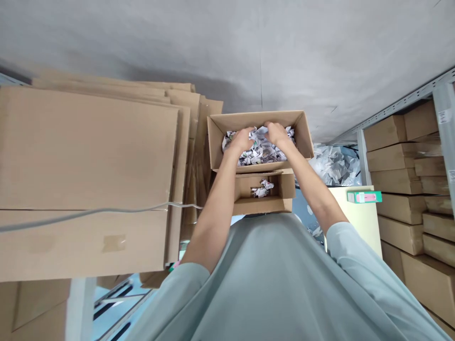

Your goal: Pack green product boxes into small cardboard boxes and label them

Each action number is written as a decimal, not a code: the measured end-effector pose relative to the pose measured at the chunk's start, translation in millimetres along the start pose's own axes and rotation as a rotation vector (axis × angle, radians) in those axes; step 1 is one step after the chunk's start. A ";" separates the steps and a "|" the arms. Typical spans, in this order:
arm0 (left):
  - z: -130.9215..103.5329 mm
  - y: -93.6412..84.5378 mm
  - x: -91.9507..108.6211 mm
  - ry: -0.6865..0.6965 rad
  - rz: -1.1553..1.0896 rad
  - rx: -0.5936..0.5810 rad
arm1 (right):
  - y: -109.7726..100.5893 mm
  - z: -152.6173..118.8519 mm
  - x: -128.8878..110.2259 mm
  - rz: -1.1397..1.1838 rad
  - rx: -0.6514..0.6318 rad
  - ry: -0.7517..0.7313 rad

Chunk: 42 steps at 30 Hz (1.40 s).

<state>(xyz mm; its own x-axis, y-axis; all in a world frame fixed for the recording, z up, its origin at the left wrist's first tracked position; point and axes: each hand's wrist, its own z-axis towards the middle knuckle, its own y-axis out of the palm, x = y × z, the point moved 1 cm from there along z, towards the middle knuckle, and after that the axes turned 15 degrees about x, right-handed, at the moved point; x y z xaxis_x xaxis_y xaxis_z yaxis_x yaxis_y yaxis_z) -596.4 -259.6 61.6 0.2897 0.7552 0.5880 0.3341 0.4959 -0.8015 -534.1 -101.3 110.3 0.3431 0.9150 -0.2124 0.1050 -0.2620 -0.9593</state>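
An open cardboard box point(256, 118) stands against the wall, filled with crumpled printed paper point(263, 150). Both of my hands reach inside it. Curled round some of the paper, my left hand point(242, 140) is at the left of the heap. My right hand point(277, 134), a short way to its right, also has its fingers bent and closed on paper. A pale piece of paper shows between the two hands. Some fingertips are hidden in the heap. Directly nearer me is a smaller open box point(245, 187) with a few paper scraps point(263, 188) in it.
Large flattened cardboard sheets point(88, 151) are stacked at the left, with a grey cable point(106, 211) across them. On the right, a pile of crumpled paper point(332, 163) lies behind a pale surface holding a green-and-pink box point(364, 197). Shelves of cardboard boxes point(398, 206) stand beyond.
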 end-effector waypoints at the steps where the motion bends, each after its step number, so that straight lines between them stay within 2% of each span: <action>1: -0.7 0.0 0.4 -0.005 0.000 0.018 | 0.9 -0.7 -0.1 0.010 0.037 -0.018; 4: -12.6 -9.1 3.4 -0.017 -0.029 0.103 | -3.0 -12.3 1.0 0.084 0.138 -0.032; 6: -29.1 -21.3 6.9 -0.008 -0.120 0.164 | -10.5 -28.8 3.7 0.192 0.213 -0.032; 11: -96.7 -50.3 15.1 0.025 -0.465 0.294 | -21.2 -95.7 9.8 0.612 0.371 0.024; 16: -160.9 -50.2 14.8 0.006 -0.650 0.338 | 3.8 -154.2 -2.9 1.191 0.379 0.097; 18: -178.1 -46.3 13.6 0.023 -0.662 0.309 | 16.1 -167.3 -9.5 1.330 0.371 0.154; 21: -197.1 -44.6 12.4 0.135 -0.582 0.295 | 29.5 -180.2 -16.3 1.415 0.349 0.226; 24: -211.1 -45.9 10.6 0.198 -0.489 0.341 | 36.3 -191.3 -20.8 1.392 0.351 0.235; 28: -224.7 -35.0 3.5 0.132 -0.477 0.339 | 39.1 -206.2 -25.3 1.150 0.408 0.152; 31: -229.2 -11.9 -9.7 -0.043 -0.630 0.318 | 43.8 -214.9 -26.1 0.914 0.415 0.099; 33: -229.1 5.5 -22.4 -0.201 -0.795 0.303 | 51.8 -219.9 -25.1 0.816 0.350 0.039; 37: -227.8 29.6 -49.5 -0.455 -1.043 0.251 | 75.9 -230.8 -20.5 0.792 0.184 -0.202; 39: -229.6 35.7 -59.8 -0.529 -1.067 0.196 | 87.4 -235.8 -18.9 0.745 0.128 -0.285; 42: -235.4 41.1 -69.9 -0.560 -1.009 0.162 | 99.6 -240.3 -20.2 0.613 0.064 -0.330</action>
<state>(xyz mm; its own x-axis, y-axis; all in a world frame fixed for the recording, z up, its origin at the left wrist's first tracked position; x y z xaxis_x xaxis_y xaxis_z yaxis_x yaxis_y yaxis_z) -391.8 -392.9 13.1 -0.4927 0.0499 0.8688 0.0564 0.9981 -0.0254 -306.3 -219.6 63.7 0.0206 0.6563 -0.7542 -0.0759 -0.7512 -0.6558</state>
